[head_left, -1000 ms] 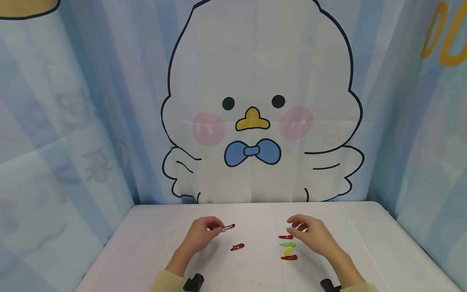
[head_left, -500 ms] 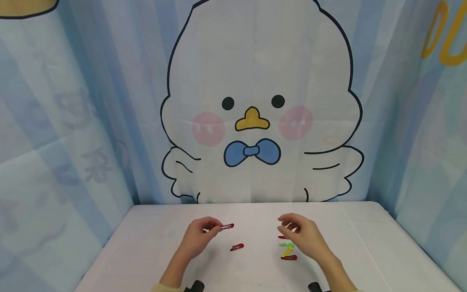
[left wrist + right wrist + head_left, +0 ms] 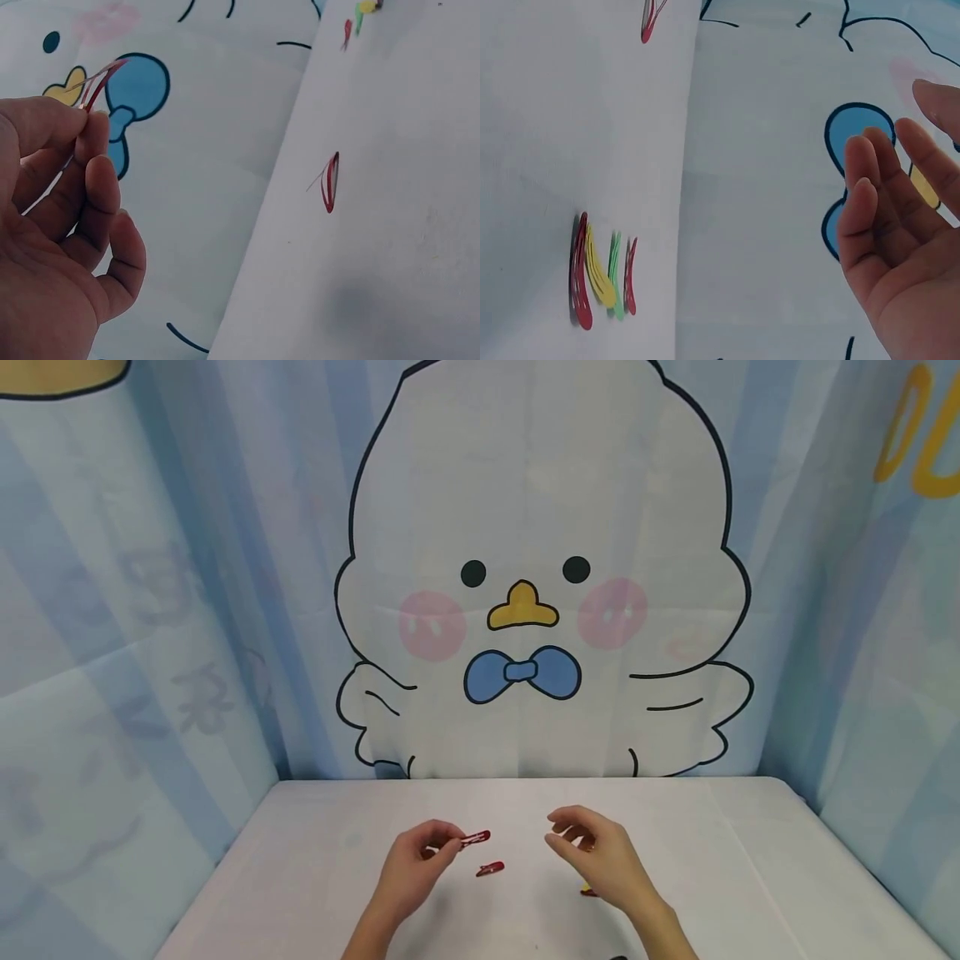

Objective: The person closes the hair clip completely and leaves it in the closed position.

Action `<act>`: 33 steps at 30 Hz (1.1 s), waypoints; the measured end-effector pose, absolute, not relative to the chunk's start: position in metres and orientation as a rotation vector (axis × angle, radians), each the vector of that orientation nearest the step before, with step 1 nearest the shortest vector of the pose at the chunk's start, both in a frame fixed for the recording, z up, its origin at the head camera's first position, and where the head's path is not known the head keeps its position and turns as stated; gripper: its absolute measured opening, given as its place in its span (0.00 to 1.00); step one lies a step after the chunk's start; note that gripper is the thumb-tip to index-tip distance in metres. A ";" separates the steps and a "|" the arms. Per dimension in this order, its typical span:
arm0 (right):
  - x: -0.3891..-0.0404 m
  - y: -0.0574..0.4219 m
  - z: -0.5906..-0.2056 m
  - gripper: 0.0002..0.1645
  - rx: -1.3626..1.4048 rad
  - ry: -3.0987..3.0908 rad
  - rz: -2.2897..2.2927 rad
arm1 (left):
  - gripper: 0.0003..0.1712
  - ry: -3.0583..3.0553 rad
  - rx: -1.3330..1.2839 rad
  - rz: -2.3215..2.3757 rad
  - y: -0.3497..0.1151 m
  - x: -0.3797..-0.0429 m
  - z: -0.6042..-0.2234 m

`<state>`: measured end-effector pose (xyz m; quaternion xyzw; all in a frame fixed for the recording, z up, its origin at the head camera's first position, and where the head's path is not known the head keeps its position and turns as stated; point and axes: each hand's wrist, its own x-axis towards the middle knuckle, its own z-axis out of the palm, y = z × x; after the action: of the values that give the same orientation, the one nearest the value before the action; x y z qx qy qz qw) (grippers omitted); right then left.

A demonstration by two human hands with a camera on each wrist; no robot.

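Note:
Thumb and forefinger of my left hand (image 3: 420, 868) pinch a red snap hair clip (image 3: 476, 838) by one end, above the table. In the left wrist view the clip's two parts stand apart, sprung open. Just below it a second red hair clip (image 3: 491, 868) lies on the table, also unsnapped. My right hand (image 3: 600, 856) hovers to the right with loosely bent fingers and nothing between them. It mostly hides a row of clips, which the right wrist view shows: a dark red clip (image 3: 580, 271), a yellow clip (image 3: 600, 270), a green clip (image 3: 615, 277) and a red clip (image 3: 631, 277).
The white tabletop (image 3: 315, 877) ends at a back edge against a blue and white curtain (image 3: 300, 610) printed with a cartoon chick. Similar fabric hangs on both sides. The yellow clip in the row overlaps the dark red and green ones.
My right hand has moved left, toward the held clip, and now covers most of the clip row. My left hand keeps its pinch and has shifted slightly, ending a little lower.

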<state>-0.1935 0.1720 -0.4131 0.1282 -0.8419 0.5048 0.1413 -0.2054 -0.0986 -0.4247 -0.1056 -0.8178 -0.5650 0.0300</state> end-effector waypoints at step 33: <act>-0.177 0.124 -0.425 0.07 0.519 -2.410 1.630 | 0.07 -2.402 -0.402 -1.990 -0.075 -0.188 -0.434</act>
<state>-0.1766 0.1241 -0.4253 0.1748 -0.8119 0.5493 0.0930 -0.1880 -0.0749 -0.4336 -0.1278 -0.7637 -0.6328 -0.0018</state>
